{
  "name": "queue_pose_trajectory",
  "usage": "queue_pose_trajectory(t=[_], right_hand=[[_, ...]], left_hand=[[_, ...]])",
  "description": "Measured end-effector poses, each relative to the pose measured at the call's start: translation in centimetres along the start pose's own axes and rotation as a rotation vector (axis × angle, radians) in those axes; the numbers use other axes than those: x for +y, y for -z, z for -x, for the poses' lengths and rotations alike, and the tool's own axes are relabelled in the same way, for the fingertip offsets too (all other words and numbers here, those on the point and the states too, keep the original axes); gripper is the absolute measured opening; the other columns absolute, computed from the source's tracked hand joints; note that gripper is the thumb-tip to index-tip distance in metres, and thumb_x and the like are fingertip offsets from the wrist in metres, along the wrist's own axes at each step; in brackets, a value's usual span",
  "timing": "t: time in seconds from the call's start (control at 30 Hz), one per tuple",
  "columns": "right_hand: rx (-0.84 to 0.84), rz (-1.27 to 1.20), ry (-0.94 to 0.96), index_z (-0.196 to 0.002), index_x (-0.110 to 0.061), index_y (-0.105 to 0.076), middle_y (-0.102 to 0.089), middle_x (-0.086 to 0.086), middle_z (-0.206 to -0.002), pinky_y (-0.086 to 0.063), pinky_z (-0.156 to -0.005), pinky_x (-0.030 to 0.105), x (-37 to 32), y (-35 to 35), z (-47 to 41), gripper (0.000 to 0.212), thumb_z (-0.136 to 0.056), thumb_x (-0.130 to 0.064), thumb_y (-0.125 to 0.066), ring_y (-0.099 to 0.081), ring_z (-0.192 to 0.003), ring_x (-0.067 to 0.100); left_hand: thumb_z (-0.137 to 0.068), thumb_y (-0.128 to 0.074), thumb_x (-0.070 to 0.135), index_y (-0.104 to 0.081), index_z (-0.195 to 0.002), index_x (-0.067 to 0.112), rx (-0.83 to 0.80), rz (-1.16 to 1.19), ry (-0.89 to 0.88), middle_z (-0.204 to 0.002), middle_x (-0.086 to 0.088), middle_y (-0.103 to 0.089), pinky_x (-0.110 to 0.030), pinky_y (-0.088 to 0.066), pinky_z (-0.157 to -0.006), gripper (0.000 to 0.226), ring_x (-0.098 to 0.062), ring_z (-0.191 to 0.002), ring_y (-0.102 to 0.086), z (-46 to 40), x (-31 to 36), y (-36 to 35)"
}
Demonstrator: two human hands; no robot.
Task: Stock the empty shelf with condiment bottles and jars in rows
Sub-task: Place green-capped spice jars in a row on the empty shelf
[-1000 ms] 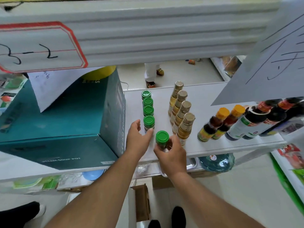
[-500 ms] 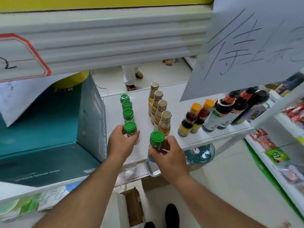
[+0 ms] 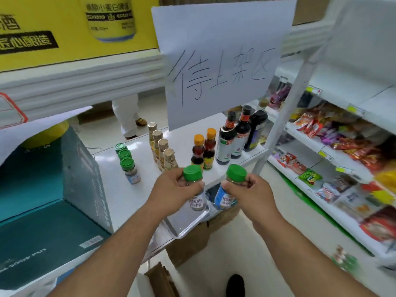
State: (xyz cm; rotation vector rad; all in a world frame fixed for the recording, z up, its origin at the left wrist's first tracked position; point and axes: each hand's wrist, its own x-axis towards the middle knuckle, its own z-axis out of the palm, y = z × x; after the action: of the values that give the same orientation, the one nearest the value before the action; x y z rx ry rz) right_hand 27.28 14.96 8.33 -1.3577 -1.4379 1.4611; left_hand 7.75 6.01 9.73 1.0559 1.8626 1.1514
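left hand (image 3: 173, 190) has lifted the front jar (image 3: 194, 187) off the shelf (image 3: 120, 189), right hand (image 3: 249, 192) grips another jar (image 3: 230, 186); green row now three, restocking set back.

Teal box (image 3: 42, 221), handwritten paper sign (image 3: 220, 61), snack packets (image 3: 342, 146).

Pale tiled floor (image 3: 246, 249) below, brightly and evenly lit. White metal shelving (image 3: 334, 213) on the right, packed with colourful snack packets (image 3: 342, 136). Handwritten paper sign (image 3: 220, 61) hanging at centre, in front of a white ribbed shelf edge (image 3: 85, 82). Yellow carton (image 3: 70, 28) up top at left. Teal box (image 3: 42, 200) lower left. Brown cardboard (image 3: 188, 243) under the shelf. White-trousered legs (image 3: 126, 116) standing beyond.
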Motion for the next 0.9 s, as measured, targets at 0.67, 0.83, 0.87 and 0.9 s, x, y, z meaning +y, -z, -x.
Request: queue_pose_trajectory(t=[0.67,0.83,0.87,0.9], right_hand=[[0.655,0.033,0.006,-0.080,-0.023,-0.057,-0.066,-0.009,-0.070,-0.054,-0.067,0.039,0.7,32.0,-4.7,0.038,-0.072,-0.037,-0.091,-0.064,-0.067,0.014],[0.733,0.067,-0.006,-0.082,-0.022,-0.056,-0.070,-0.003,-0.077,-0.057,-0.071,0.046,0.9,39.5,-6.1,0.041,-0.072,-0.044,-0.089,-0.070,-0.075,0.020],[0.739,0.073,-0.015,-0.082,-0.021,-0.056,-0.070,-0.003,-0.077,-0.056,-0.071,0.046,0.9,40.7,-6.4,0.041,-0.073,-0.043,-0.089,-0.070,-0.076,0.021],[0.744,0.077,-0.025,-0.082,-0.021,-0.056,-0.070,-0.003,-0.077,-0.057,-0.071,0.046,0.8,41.8,-6.7,0.041,-0.074,-0.042,-0.089,-0.070,-0.076,0.020]], left_hand=[[-0.077,-0.087,0.028,-0.069,-0.094,0.033,-0.430,-0.178,-0.394,-0.079,0.012,-0.070,-0.022,-0.054,-0.070,0.025,0.004,-0.069,-0.063,-8.7,18.5,-33.7],[-0.078,-0.086,0.025,-0.065,-0.097,0.035,-0.464,-0.153,-0.418,-0.088,0.013,-0.072,-0.019,-0.053,-0.072,0.030,0.004,-0.078,-0.066,-10.0,22.1,-41.4],[-0.079,-0.086,0.025,-0.065,-0.096,0.036,-0.466,-0.156,-0.428,-0.088,0.014,-0.072,-0.016,-0.052,-0.070,0.029,0.005,-0.078,-0.066,-10.2,22.7,-42.6],[-0.079,-0.085,0.023,-0.065,-0.096,0.035,-0.470,-0.159,-0.435,-0.088,0.015,-0.072,-0.015,-0.051,-0.069,0.029,0.007,-0.078,-0.066,-10.6,23.1,-43.8]])
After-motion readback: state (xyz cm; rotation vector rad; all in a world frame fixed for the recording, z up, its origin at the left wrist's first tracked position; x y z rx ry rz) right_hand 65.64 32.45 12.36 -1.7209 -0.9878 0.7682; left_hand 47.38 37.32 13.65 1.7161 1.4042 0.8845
